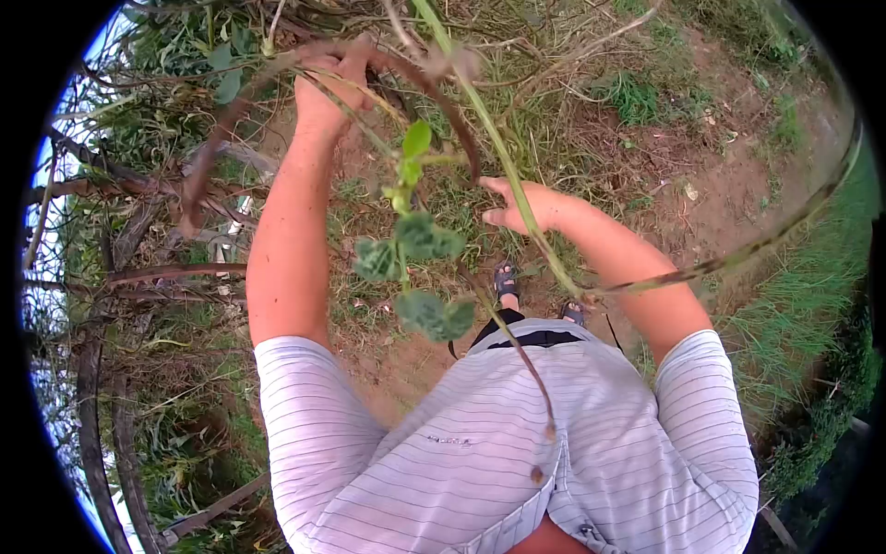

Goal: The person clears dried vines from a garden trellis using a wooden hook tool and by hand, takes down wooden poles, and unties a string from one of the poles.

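My left hand (329, 92) reaches up into tangled stems at the upper left. Its fingers look closed, but stems partly cover them and what they hold is hidden. A blurred brown curved vine (443, 103) arches past this hand and hangs down towards my right hand (524, 205). That hand is open, thumb and index finger apart, just below the vine's end. Directly in front of it passes a thick green stem (489, 120), close to the camera. A thin shoot with green leaves (429, 235) dangles between my arms.
Wooden poles (175, 271) and dense foliage stand on the left. Bare soil (711, 185) and grass tufts (632, 97) lie to the right. A long bent stem (729, 263) crosses in front of my right arm. My sandalled feet (507, 280) are on the ground below.
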{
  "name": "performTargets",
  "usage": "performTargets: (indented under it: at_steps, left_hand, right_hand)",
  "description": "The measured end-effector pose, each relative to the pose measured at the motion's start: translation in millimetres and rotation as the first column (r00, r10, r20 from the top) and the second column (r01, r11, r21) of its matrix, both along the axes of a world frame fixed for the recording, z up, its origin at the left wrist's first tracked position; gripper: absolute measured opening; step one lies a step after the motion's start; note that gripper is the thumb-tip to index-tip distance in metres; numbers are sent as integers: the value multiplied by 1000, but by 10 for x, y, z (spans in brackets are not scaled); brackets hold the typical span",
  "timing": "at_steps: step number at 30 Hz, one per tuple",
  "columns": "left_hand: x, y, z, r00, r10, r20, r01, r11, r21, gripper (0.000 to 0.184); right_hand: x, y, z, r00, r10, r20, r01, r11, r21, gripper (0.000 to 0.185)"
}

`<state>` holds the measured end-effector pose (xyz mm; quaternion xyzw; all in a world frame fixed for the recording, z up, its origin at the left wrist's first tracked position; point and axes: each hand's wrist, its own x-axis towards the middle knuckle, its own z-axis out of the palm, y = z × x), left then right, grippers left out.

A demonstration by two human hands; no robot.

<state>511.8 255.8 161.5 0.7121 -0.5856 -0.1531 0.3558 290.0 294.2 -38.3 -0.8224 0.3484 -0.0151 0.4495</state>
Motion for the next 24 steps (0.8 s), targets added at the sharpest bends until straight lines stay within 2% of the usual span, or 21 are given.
performTargets:
  at_steps: [1, 2, 4, 5, 6, 7, 8, 9, 10, 11, 12, 13, 14, 15, 16, 17, 18, 19, 20, 23, 24]
  left_hand:
    - [96, -23, 10, 1000, -6, 17, 6, 1000, -2, 41]
    - [289, -79, -29, 961, -108, 255, 139, 985, -105, 40]
    - [56, 18, 186, 975, -19, 220, 60, 982, -179, 37]
    - [-102, 98, 298, 986, 159, -58, -165, 979, -119, 34]
    - [53, 42, 374, 995, 100, -9, -100, 987, -127, 30]
    - [205, -11, 451, 998, 41, 37, -35, 990, -133, 30]
    - [279, -44, 534, 995, 6, -104, -24, 986, -167, 36]
    - [663, -184, 524, 813, -204, 545, 389, 887, -248, 32]
    - [750, -170, 630, 975, -165, -146, 130, 966, -221, 25]
    - [300, -1, 873, 968, 21, -250, -73, 977, -198, 18]
    - [355, -71, 917, 967, -9, -255, -54, 970, -238, 15]
    - [380, -88, 1011, 986, -46, -160, 9, 975, -221, 17]
    - [423, -131, 1097, 980, -43, -196, -6, 970, -245, 18]
    - [408, -211, 1170, 973, -40, -229, -22, 964, -263, 19]
    - [245, -308, 1212, 973, -53, -223, -6, 967, -253, 19]
    - [81, -378, 1230, 952, 7, -306, -97, 955, -280, 20]
    - [-27, -439, 1236, 920, 59, -388, -189, 933, -306, 27]
    - [247, -517, 1245, 923, 57, -379, -181, 937, -300, 27]
    - [761, -627, 1273, 986, -167, 5, 158, 925, -346, 27]
    - [627, -455, 1264, 981, -106, -160, 47, 941, -335, 28]
    - [693, -369, 1350, 962, -161, -221, 103, 963, -250, 26]
  right_hand:
    - [-44, 26, -222, 1000, -16, -10, 17, 999, 51, 72]
    - [-73, 28, -495, 999, -36, 4, 36, 999, 31, 72]
    - [-200, 60, -836, 992, -105, -74, 108, 993, 39, 71]
    - [-349, 63, -918, 981, 22, -195, -22, 1000, 1, 77]
    - [-466, 78, -896, 950, 44, -310, -25, 998, 66, 78]
    - [-565, 122, -1207, 922, -71, -382, 81, 997, 11, 60]
    - [-685, 121, -1565, 875, -191, -446, 184, 981, -59, 46]
    - [-830, 88, -1695, 872, -201, -446, 198, 979, -55, 46]
    - [-953, 20, -1788, 848, -177, -500, 170, 984, -60, 44]
    - [-1043, -27, -1834, 821, -153, -550, 145, 988, -58, 42]
    - [-1131, -51, -1802, 808, -132, -574, 105, 991, -81, 42]
    - [-1255, -62, -1703, 792, -107, -602, 58, 993, -100, 42]
    - [-1330, -104, -1465, 780, -32, -625, 51, 999, 13, 45]
    - [-1357, -111, -1576, 783, -38, -620, 69, 997, 25, 45]
    - [-1362, -112, -1708, 819, -133, -558, 106, 991, -80, 45]
    - [-1353, -88, -1848, 849, -209, -484, 139, 974, -177, 45]
    - [-1313, -100, -1868, 842, -180, -509, 109, 980, -167, 46]
    - [-1280, -84, -1833, 845, -181, -503, 116, 981, -158, 46]
    - [-1278, -67, -1744, 889, -201, -411, 162, 978, -128, 47]
    - [-1266, -132, -1907, 934, -293, -205, 299, 954, 1, 48]
    - [-1262, -168, -2005, 928, -358, -103, 367, 925, 97, 48]
